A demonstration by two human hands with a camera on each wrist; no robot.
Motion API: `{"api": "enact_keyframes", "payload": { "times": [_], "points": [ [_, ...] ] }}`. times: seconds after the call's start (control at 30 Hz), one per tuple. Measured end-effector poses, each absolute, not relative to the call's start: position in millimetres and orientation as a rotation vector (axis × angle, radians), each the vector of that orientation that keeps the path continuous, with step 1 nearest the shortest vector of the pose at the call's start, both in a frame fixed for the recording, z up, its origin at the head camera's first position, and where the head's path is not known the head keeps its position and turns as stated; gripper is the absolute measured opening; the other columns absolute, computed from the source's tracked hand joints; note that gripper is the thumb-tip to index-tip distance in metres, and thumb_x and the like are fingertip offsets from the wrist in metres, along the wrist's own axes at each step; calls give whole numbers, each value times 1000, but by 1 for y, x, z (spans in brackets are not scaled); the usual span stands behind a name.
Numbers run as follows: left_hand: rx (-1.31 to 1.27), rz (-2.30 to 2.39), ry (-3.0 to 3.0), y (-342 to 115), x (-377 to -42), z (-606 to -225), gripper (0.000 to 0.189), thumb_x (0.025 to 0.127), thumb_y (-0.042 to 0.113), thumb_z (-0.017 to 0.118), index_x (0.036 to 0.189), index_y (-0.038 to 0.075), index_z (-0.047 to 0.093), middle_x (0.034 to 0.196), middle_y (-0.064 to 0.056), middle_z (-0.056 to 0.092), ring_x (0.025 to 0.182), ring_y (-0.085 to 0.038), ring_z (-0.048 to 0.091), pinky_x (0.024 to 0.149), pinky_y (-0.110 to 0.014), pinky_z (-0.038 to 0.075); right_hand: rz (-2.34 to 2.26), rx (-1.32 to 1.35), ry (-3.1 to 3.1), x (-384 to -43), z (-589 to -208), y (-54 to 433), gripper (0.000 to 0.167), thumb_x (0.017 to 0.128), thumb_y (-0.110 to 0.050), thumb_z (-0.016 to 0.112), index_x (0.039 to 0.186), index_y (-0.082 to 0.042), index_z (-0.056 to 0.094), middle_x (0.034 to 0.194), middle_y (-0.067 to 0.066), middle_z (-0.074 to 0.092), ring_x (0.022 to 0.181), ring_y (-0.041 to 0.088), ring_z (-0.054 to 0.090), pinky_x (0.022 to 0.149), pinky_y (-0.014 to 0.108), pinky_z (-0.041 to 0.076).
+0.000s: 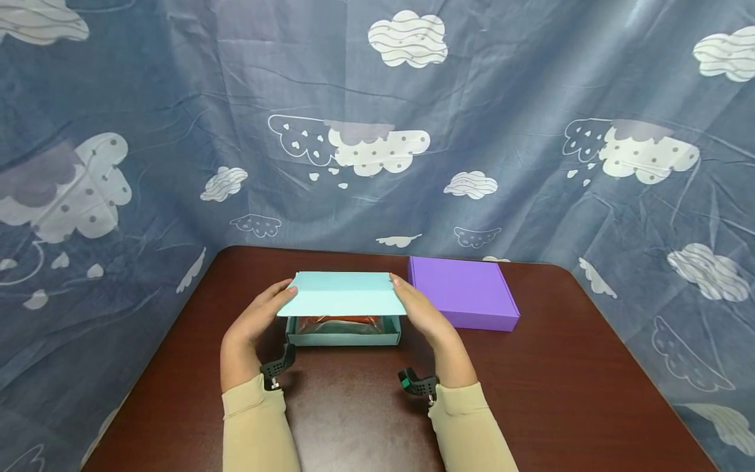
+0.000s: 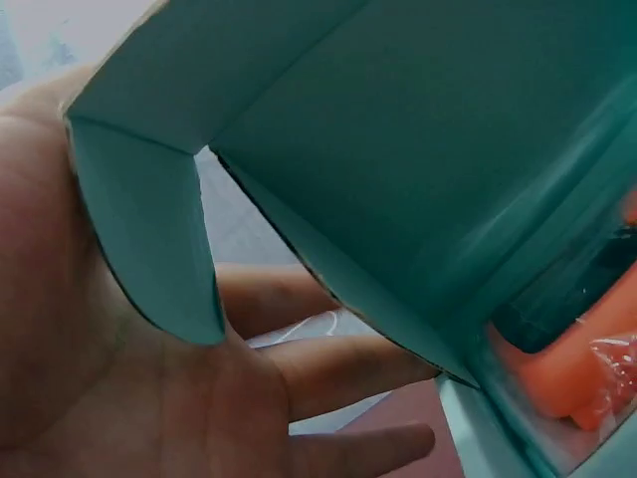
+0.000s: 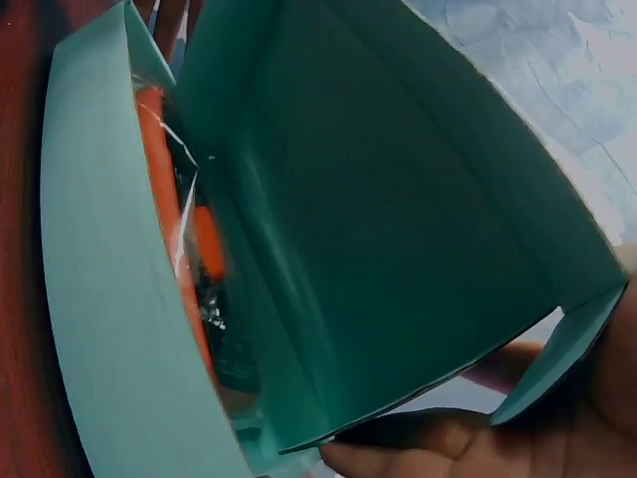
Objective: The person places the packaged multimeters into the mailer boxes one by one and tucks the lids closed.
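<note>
A light turquoise cardboard box [image 1: 347, 340] stands on the table, its hinged lid [image 1: 342, 295] partly raised and slanting over the opening. My left hand [image 1: 256, 319] holds the left side of this lid; in the left wrist view its fingers [image 2: 348, 375] extend outside the side flap. My right hand [image 1: 426, 314] holds the opposite side, thumb along the lid's edge, with fingers [image 3: 398, 460] by the lower flap in the right wrist view. Inside lies an orange and dark item in clear plastic [image 3: 207, 244]; its kind cannot be told.
A closed purple box [image 1: 463, 292] lies to the right of the turquoise one, close to my right hand. Both rest on a dark reddish-brown table [image 1: 560, 380]. Blue cloth with cloud prints [image 1: 366, 216] hangs behind and along the sides.
</note>
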State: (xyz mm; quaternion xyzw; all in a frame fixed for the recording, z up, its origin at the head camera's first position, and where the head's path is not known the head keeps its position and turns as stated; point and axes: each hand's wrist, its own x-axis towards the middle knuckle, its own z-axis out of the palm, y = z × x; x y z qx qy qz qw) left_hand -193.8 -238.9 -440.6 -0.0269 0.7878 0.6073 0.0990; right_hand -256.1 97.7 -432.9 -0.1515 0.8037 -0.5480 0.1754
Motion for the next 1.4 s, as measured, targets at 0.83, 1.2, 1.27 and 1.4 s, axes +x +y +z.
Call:
{"api": "enact_keyframes", "payload": {
  "times": [0.83,1.2,1.27,1.4],
  "points": [
    [-109,1408,2529,-243,-181,-436,61,92,22,75,140,-10,53,138,-31,54,125,-46,53,100,-58,45,-960,-410,2583,-237,-417,108,53,94,-21,75,141,-1,59,134,20,61,123,36,58,94,51,51],
    [-275,1416,2468,-240,-173,-420,44,92,13,75,122,-11,55,108,-21,62,89,-32,69,88,-52,52,-816,-380,2592,-233,-411,109,57,87,-26,82,133,3,64,126,16,66,113,31,62,95,51,50],
    [-270,1437,2445,-238,-173,-420,40,93,10,74,120,-12,55,107,-21,63,88,-31,72,91,-53,52,-805,-383,2586,-233,-412,108,57,87,-26,82,133,3,64,124,14,67,110,29,63,93,50,51],
    [-278,1447,2445,-238,-173,-422,35,93,7,74,118,-12,58,103,-20,66,86,-29,71,87,-50,55,-813,-373,2572,-234,-415,106,62,86,-26,82,136,4,61,117,13,68,104,26,64,89,47,52]
  ]
}}
